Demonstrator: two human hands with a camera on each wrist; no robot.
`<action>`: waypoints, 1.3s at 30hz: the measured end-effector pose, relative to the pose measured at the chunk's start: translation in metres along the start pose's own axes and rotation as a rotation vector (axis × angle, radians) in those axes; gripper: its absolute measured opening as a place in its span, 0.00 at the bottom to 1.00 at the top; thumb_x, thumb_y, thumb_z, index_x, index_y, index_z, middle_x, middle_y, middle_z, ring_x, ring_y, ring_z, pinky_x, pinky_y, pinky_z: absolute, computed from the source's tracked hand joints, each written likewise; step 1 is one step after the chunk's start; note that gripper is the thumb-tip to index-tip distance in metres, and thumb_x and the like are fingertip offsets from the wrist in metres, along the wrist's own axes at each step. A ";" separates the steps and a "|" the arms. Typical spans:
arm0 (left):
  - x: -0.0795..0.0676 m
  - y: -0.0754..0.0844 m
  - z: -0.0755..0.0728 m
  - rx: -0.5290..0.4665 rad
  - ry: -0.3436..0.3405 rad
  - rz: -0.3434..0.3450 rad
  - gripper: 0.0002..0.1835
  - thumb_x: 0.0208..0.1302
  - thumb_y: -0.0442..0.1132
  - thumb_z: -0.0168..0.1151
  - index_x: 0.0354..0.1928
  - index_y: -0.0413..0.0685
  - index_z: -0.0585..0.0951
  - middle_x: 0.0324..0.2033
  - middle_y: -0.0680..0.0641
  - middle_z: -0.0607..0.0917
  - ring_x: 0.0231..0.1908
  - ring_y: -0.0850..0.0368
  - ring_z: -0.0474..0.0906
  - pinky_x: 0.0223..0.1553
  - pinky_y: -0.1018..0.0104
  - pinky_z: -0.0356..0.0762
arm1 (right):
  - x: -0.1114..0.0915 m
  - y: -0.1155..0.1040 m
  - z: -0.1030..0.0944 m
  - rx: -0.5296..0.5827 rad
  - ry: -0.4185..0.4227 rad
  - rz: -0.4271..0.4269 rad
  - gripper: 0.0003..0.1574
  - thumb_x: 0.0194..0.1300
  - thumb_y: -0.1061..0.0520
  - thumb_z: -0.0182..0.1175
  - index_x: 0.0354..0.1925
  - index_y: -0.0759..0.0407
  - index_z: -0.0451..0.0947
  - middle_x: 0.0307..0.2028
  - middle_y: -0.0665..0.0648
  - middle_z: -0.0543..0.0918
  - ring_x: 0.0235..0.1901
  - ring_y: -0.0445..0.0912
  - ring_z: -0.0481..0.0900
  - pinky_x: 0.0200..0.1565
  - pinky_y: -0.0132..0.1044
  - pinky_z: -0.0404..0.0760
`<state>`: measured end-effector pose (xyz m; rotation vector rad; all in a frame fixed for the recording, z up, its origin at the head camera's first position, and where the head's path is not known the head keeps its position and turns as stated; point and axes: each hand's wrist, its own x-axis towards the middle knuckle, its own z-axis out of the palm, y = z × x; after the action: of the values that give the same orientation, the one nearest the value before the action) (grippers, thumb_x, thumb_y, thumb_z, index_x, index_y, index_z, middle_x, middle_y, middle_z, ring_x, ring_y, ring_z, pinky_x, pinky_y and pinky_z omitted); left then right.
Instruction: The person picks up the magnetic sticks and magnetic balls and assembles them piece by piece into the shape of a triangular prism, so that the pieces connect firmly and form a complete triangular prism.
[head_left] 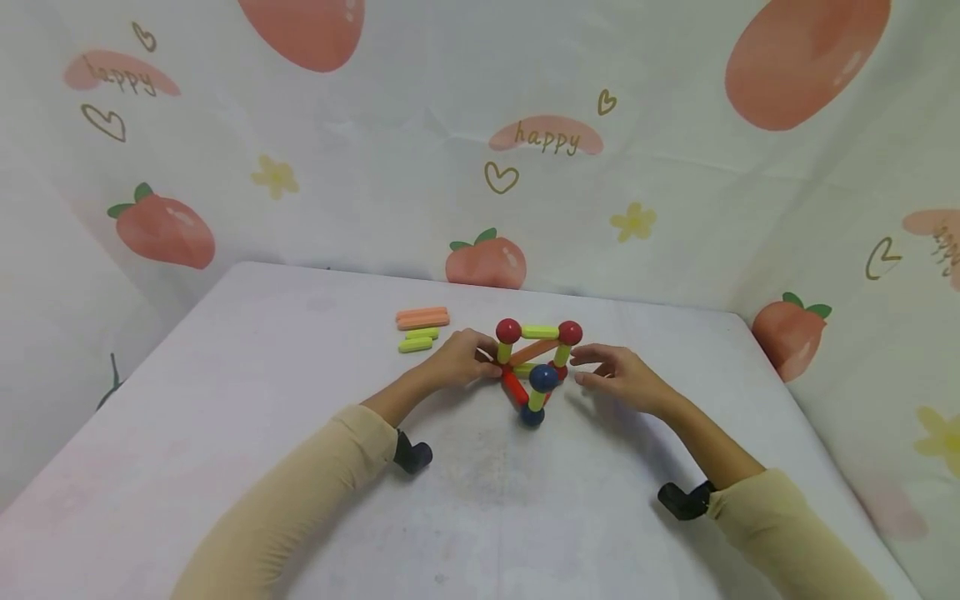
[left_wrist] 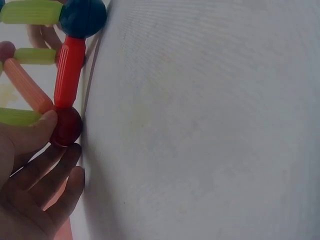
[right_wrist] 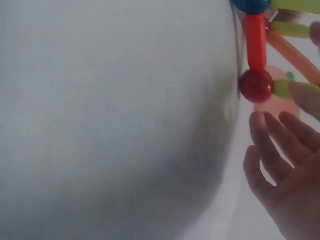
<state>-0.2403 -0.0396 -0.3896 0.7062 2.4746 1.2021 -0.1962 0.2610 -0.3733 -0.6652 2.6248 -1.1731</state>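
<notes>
A frame of magnetic sticks and balls (head_left: 538, 332) stands on the table, with yellow-green uprights, two red sticks and a diagonal orange stick (head_left: 534, 351). Red balls mark its back corners; a blue ball (head_left: 543, 377) tops the front upright, above another blue ball (head_left: 532, 415). My left hand (head_left: 461, 360) holds the lower left red ball (left_wrist: 67, 127) between thumb and fingers. On the other side, my right hand (head_left: 622, 375) has its fingers spread and loosely bent beside the lower right red ball (right_wrist: 257, 86). The right thumb lies near a yellow-green stick (right_wrist: 282, 89).
Behind the left hand lie two orange sticks (head_left: 422, 318) side by side and two short yellow-green sticks (head_left: 416, 343). A white cloth (head_left: 420, 167) printed with peaches and the word "happy" hangs behind the white table (head_left: 480, 533).
</notes>
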 end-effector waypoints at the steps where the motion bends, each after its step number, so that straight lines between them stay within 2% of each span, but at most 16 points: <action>1: 0.000 0.000 0.000 0.001 -0.001 0.002 0.18 0.63 0.33 0.68 0.55 0.41 0.83 0.47 0.46 0.86 0.49 0.53 0.82 0.55 0.62 0.79 | 0.002 0.001 0.002 -0.005 -0.016 0.000 0.28 0.69 0.56 0.62 0.63 0.66 0.73 0.57 0.65 0.81 0.47 0.55 0.83 0.49 0.41 0.81; 5: 0.000 0.001 -0.002 -0.005 -0.011 0.015 0.18 0.64 0.33 0.68 0.56 0.40 0.83 0.48 0.45 0.86 0.50 0.53 0.82 0.56 0.61 0.78 | 0.011 0.001 0.009 0.017 -0.066 0.011 0.30 0.70 0.57 0.60 0.67 0.67 0.69 0.62 0.67 0.76 0.43 0.51 0.83 0.48 0.40 0.81; 9: -0.002 -0.002 -0.007 -0.002 -0.025 0.049 0.19 0.64 0.32 0.68 0.57 0.40 0.82 0.49 0.45 0.86 0.51 0.53 0.82 0.57 0.61 0.78 | 0.016 0.000 0.015 0.040 -0.084 0.016 0.29 0.71 0.59 0.59 0.66 0.69 0.69 0.59 0.66 0.78 0.42 0.51 0.81 0.46 0.39 0.81; 11: -0.004 -0.005 -0.013 0.001 -0.011 0.072 0.19 0.64 0.31 0.67 0.57 0.39 0.82 0.48 0.44 0.87 0.51 0.52 0.82 0.56 0.61 0.78 | 0.017 0.000 0.016 0.044 -0.084 0.021 0.28 0.71 0.61 0.59 0.65 0.69 0.69 0.56 0.65 0.80 0.41 0.51 0.80 0.46 0.39 0.81; 14: -0.008 -0.011 -0.026 -0.006 0.063 0.097 0.18 0.64 0.29 0.66 0.56 0.37 0.81 0.47 0.43 0.87 0.50 0.51 0.83 0.55 0.59 0.79 | 0.018 0.000 0.017 0.041 -0.080 0.022 0.26 0.71 0.62 0.58 0.64 0.70 0.69 0.54 0.65 0.80 0.41 0.51 0.79 0.46 0.40 0.80; 16: -0.011 -0.016 -0.038 -0.027 0.144 0.094 0.18 0.64 0.28 0.65 0.56 0.35 0.81 0.46 0.41 0.87 0.49 0.49 0.83 0.55 0.57 0.79 | 0.018 0.000 0.018 0.043 -0.080 0.028 0.26 0.71 0.61 0.58 0.64 0.70 0.69 0.55 0.66 0.79 0.41 0.51 0.79 0.46 0.40 0.80; 20: -0.018 -0.030 -0.061 -0.070 0.303 0.029 0.17 0.66 0.29 0.63 0.57 0.34 0.80 0.47 0.38 0.86 0.51 0.46 0.82 0.56 0.52 0.77 | 0.018 -0.001 0.017 0.039 -0.080 0.038 0.26 0.72 0.61 0.58 0.64 0.70 0.69 0.57 0.67 0.78 0.41 0.50 0.80 0.46 0.40 0.80; 24: -0.027 -0.049 -0.080 -0.074 0.381 -0.061 0.18 0.68 0.31 0.62 0.59 0.36 0.78 0.50 0.38 0.85 0.55 0.43 0.79 0.59 0.49 0.74 | 0.017 -0.001 0.017 0.045 -0.083 0.049 0.27 0.72 0.61 0.58 0.64 0.70 0.69 0.57 0.66 0.78 0.41 0.50 0.79 0.47 0.40 0.80; 30: -0.036 -0.072 -0.091 -0.016 0.386 -0.149 0.19 0.68 0.30 0.62 0.60 0.37 0.77 0.51 0.37 0.84 0.58 0.42 0.77 0.62 0.48 0.71 | 0.017 0.001 0.017 0.044 -0.089 0.059 0.27 0.72 0.60 0.58 0.65 0.70 0.68 0.59 0.68 0.77 0.44 0.52 0.79 0.50 0.42 0.80; 35: -0.037 -0.077 -0.093 0.020 0.359 -0.186 0.18 0.67 0.31 0.63 0.59 0.37 0.78 0.53 0.37 0.83 0.57 0.41 0.77 0.60 0.49 0.73 | 0.017 0.001 0.015 0.044 -0.086 0.074 0.28 0.72 0.60 0.58 0.65 0.68 0.68 0.61 0.68 0.75 0.48 0.54 0.79 0.53 0.47 0.80; 39: -0.034 -0.080 -0.093 0.053 0.336 -0.199 0.18 0.67 0.32 0.63 0.57 0.35 0.79 0.52 0.37 0.83 0.53 0.42 0.77 0.57 0.50 0.76 | 0.018 0.000 0.015 0.056 -0.088 0.079 0.28 0.72 0.60 0.58 0.66 0.68 0.67 0.61 0.68 0.75 0.47 0.54 0.79 0.52 0.47 0.80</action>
<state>-0.2786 -0.1610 -0.3947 0.2761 2.7761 1.2702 -0.2070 0.2424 -0.3833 -0.5836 2.5120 -1.1631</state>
